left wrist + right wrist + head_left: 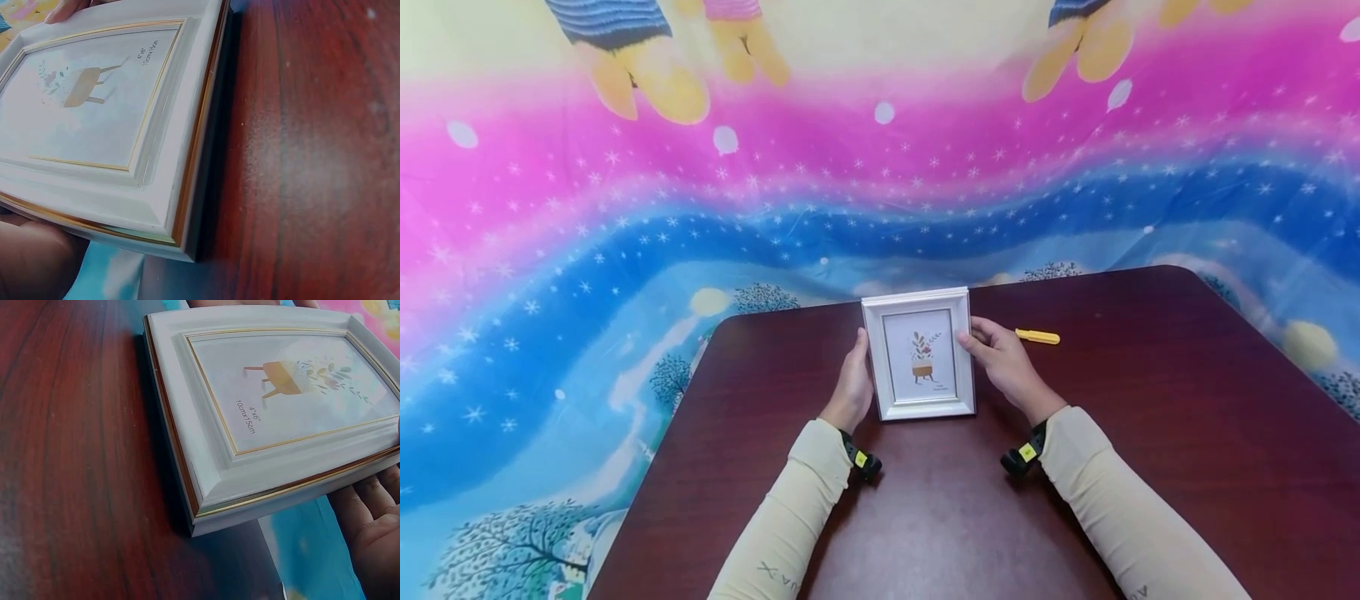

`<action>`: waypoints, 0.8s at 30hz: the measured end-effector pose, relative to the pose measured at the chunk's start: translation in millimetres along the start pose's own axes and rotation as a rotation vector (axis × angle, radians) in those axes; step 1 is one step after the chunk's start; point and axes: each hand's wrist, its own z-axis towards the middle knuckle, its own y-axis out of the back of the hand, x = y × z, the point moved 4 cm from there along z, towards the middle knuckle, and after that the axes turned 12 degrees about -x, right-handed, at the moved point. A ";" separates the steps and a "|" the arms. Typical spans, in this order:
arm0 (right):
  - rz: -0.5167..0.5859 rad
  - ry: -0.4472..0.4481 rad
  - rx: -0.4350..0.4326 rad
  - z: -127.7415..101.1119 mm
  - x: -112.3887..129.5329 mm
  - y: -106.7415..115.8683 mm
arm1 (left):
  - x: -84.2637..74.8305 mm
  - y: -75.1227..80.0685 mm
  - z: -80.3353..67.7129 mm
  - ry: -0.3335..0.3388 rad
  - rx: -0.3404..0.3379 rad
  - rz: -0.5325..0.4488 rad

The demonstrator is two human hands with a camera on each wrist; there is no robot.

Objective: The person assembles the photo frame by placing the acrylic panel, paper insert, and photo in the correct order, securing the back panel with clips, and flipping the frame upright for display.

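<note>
A white picture frame [919,408] stands nearly upright over the middle of the table, its front towards me. Inside its thin gold inner border is a print [922,358] of a potted plant on a legged stand. The size text 4"x6" shows beside the drawing in the right wrist view. My left hand [852,383] holds the frame's left side, thumb along the edge, other fingers mostly hidden behind. On the right side, my right hand [1009,362] grips it with the thumb at the front border and fingers behind. The frame's edge [187,206] shows white and gold-brown layers, its bottom close over the tabletop.
A yellow-handled tool [1037,337] lies on the dark red-brown table [1150,400], just beyond my right hand. Behind the table's far edge hangs a colourful printed cloth [880,183]. Each wrist wears a black strap with a small camera [1019,458].
</note>
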 end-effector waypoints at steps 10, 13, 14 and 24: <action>-0.031 0.007 -0.006 -1.0 -2.8 1.9 | -0.3 -0.8 -2.7 0.019 0.014 0.017; -0.037 -0.005 -0.005 -2.3 -5.5 2.3 | 1.9 -0.9 -4.5 0.028 0.013 0.025; -0.037 -0.008 -0.006 -2.7 -6.1 2.6 | 2.7 -1.1 -4.8 0.031 0.011 0.027; -0.014 0.002 -0.005 -4.4 -9.4 5.3 | 4.4 -4.3 -4.5 0.026 0.032 0.012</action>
